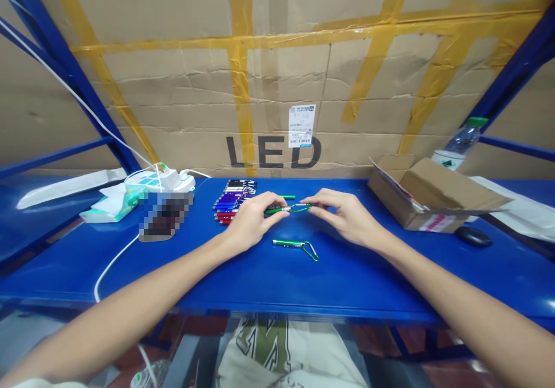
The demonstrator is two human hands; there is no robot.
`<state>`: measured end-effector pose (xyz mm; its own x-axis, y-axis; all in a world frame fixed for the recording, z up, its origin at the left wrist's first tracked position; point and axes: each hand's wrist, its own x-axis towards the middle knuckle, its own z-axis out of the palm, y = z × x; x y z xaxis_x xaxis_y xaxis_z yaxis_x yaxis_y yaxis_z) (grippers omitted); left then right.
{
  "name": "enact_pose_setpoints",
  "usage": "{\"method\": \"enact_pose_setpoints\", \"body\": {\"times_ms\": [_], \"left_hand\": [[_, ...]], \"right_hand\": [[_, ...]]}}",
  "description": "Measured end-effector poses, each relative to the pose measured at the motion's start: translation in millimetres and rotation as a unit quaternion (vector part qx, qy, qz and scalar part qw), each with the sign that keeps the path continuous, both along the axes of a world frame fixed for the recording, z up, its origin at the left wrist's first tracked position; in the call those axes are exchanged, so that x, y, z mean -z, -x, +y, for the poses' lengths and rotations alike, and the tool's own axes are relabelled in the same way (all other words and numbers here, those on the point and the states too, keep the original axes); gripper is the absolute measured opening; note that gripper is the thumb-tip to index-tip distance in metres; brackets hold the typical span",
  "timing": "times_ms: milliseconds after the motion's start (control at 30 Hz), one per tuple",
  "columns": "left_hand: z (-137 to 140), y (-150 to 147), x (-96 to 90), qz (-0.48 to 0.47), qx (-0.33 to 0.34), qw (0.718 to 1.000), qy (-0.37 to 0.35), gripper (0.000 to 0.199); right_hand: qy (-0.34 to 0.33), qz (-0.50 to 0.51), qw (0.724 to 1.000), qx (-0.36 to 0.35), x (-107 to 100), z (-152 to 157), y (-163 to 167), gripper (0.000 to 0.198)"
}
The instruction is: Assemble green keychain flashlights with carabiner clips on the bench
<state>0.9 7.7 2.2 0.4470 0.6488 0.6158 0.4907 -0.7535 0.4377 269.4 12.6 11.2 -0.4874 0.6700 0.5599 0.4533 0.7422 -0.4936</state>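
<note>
My left hand (250, 221) pinches the barrel of a slim green keychain flashlight (282, 209) between thumb and fingers. At its other end, my right hand (342, 213) grips the green carabiner clip (300, 207) with its fingertips. Nearer to me, a second green keychain flashlight (288, 243) lies flat, its carabiner pointing right. Just behind my hands, part of another green tube (288, 197) shows. Left of my left hand, several such flashlights (228, 204) in red, blue, purple, white and black lie in a row, partly covered by that hand.
An open cardboard box (427, 194) stands at the right, with a black mouse (473, 236) and a plastic bottle (458, 145) near it. On the left are a tissue pack (113, 204), a power strip (171, 181), a pixelated object (167, 217) and a white cable (113, 259). A large taped carton (195, 104) backs the blue table (243, 287).
</note>
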Motion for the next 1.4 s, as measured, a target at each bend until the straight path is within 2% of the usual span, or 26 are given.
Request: {"method": "enact_pose_setpoints", "body": {"times_ms": [100, 167, 300, 400, 467, 600, 767, 933, 1000, 1067, 1167, 1300, 1400], "left_hand": [[4.5, 2.6, 2.5, 0.058, 0.005, 0.998, 0.033, 0.012], [5.6, 1.9, 4.0, 0.091, 0.012, 0.994, 0.054, 0.014], [2.6, -3.4, 4.5, 0.122, 0.049, 0.989, 0.068, 0.019], [-1.0, -6.4, 4.7, 0.138, 0.079, 0.984, 0.079, 0.019], [-1.2, -6.4, 5.2, 0.141, 0.075, 0.984, 0.076, 0.024], [10.9, -1.0, 5.0, 0.159, 0.025, 0.986, 0.029, 0.037], [44.5, -0.9, 3.0, 0.282, -0.043, 0.958, -0.019, 0.044], [68.1, -20.6, 7.0, 0.359, -0.087, 0.928, -0.053, 0.034], [70.8, -26.3, 7.3, 0.357, -0.088, 0.927, -0.07, 0.027], [68.5, -27.1, 5.1, 0.329, -0.07, 0.939, -0.075, 0.024], [54.5, -21.0, -1.5, 0.25, -0.02, 0.966, -0.057, 0.025], [25.2, -12.0, -7.6, 0.166, 0.04, 0.984, -0.054, 0.026], [10.2, -9.8, -5.2, 0.142, 0.037, 0.988, -0.045, 0.02]], "right_hand": [[0.026, -0.01, 0.998, 0.049, 3.1, 9.2, -7.1, 0.024], [0.026, -0.008, 0.994, 0.11, 7.7, 17.8, -12.8, 0.026], [-0.026, -0.071, 0.97, 0.233, 20.1, 38.2, -27.6, 0.032], [-0.054, -0.157, 0.966, 0.2, 27.4, 47.4, -35.4, 0.037], [-0.063, -0.205, 0.963, 0.164, 30.0, 48.0, -35.3, 0.038], [-0.073, -0.262, 0.951, 0.145, 29.3, 41.0, -25.9, 0.034], [-0.09, -0.274, 0.947, 0.139, 23.6, 36.5, -17.9, 0.029], [-0.044, -0.228, 0.965, 0.121, 23.9, 38.4, -17.9, 0.014], [-0.032, -0.207, 0.972, 0.105, 23.6, 38.1, -17.6, 0.012], [-0.019, -0.166, 0.982, 0.09, 21.9, 36.7, -16.8, 0.011], [0.022, -0.047, 0.996, 0.077, 17.1, 32.1, -13.7, 0.011], [0.07, 0.101, 0.992, 0.033, 9.8, 19.0, -3.7, 0.02], [0.084, 0.14, 0.986, -0.022, 5.4, 5.7, 6.4, 0.022]]}}
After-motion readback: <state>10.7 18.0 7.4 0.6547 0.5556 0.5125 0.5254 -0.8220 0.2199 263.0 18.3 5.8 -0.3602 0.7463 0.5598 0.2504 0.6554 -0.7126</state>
